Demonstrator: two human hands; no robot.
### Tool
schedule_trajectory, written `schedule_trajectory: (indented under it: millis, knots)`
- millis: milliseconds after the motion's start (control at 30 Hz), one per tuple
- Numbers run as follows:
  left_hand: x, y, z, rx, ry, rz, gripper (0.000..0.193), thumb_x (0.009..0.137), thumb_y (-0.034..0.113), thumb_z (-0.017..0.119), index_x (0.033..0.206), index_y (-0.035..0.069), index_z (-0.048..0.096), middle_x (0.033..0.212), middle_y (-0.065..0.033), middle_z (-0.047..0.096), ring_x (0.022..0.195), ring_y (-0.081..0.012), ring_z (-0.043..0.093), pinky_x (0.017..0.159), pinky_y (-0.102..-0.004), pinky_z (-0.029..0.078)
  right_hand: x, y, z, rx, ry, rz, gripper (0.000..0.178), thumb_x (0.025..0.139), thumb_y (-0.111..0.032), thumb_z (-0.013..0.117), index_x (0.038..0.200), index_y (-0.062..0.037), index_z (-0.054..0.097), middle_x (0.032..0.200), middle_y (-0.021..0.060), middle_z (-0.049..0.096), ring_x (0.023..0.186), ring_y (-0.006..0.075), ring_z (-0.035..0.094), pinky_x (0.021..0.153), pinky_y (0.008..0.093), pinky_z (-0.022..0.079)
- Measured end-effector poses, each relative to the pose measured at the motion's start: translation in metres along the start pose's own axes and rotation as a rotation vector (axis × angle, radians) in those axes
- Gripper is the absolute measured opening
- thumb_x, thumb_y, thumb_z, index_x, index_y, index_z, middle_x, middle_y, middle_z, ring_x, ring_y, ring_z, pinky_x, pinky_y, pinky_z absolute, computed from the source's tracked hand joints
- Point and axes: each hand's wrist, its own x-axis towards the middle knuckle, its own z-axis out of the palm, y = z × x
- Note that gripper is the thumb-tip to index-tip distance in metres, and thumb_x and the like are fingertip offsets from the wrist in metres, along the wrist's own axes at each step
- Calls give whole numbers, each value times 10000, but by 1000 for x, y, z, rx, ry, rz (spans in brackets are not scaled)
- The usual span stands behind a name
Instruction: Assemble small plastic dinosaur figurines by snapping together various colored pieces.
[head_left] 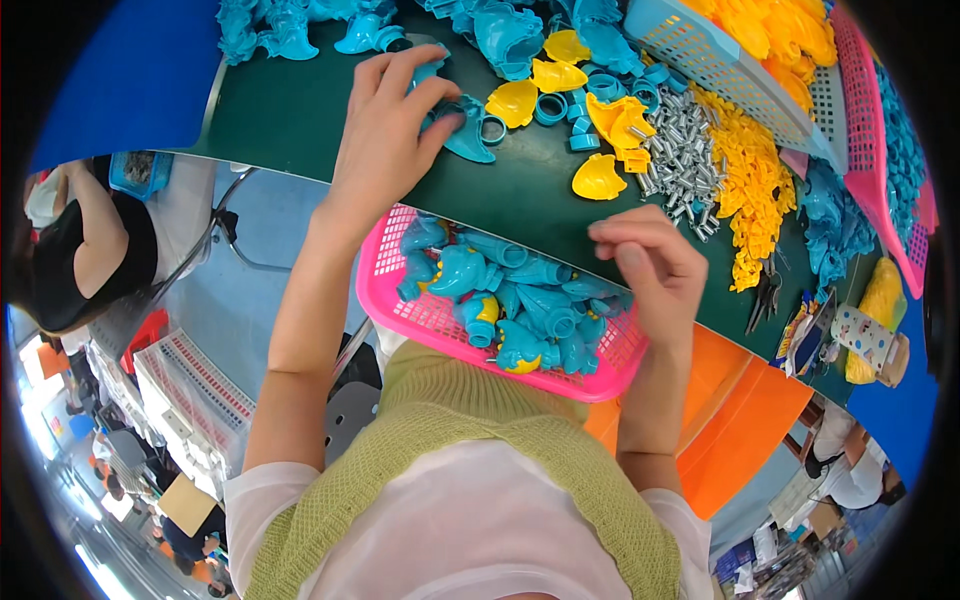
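Note:
My left hand (pixel 395 125) is over the dark green table, its fingers curled round a curved blue plastic part (pixel 468 140). The thumb touches that part, and another blue piece shows under the fingertips. My right hand (pixel 660 265) hovers by the table edge above the right end of a pink basket (pixel 440 335). Its fingers are bent in with the thumb against them; what they hold, if anything, is hidden. Blue moulded parts (pixel 465 270), some with yellow bits, fill the basket, which sits at my lap.
Yellow shells (pixel 598 178), blue rings (pixel 550 108), a heap of silver screws (pixel 685 150) and small yellow pieces (pixel 750 185) lie on the table. Pliers (pixel 765 300) rest at the right. Full baskets (pixel 735 75) stand at the back right. Another person (pixel 95 235) sits at the left.

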Motion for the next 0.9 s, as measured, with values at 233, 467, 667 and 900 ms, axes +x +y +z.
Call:
schedule_trajectory:
  millis: [233, 467, 667, 900]
  knots:
    - [0, -9, -3, -339, 197, -173, 211, 742, -31, 580, 923, 68, 537, 1041, -50, 579, 955, -203, 509, 750, -295, 445, -6, -9, -35, -522, 365, -68, 102, 850, -60, 560, 905, 11, 609, 861, 54, 580, 729, 101, 507, 677, 210, 401]
    - [-8, 41, -23, -1249, 167, -426, 220, 859, -41, 399, 1069, 18, 423, 1041, -120, 577, 870, -145, 569, 758, -250, 475, -17, 5, -29, -1076, 469, 126, 114, 769, -64, 650, 834, -42, 559, 716, 24, 489, 604, 111, 430, 567, 235, 366]
    - [-16, 70, -23, -1391, -130, -536, 283, 866, 40, 463, 1149, 21, 460, 1042, -120, 584, 892, -124, 563, 752, -247, 469, -19, 10, -25, -1082, 513, 162, 81, 804, -58, 611, 865, -30, 566, 757, 24, 525, 639, 110, 464, 607, 224, 386]
    - [-24, 84, -22, -1317, -296, -499, 360, 773, 73, 651, 1108, 14, 535, 903, -53, 594, 822, -87, 555, 703, -216, 457, -20, -23, -1, -392, 346, -13, 92, 843, 15, 522, 935, 3, 517, 903, 68, 541, 812, 112, 522, 730, 224, 420]
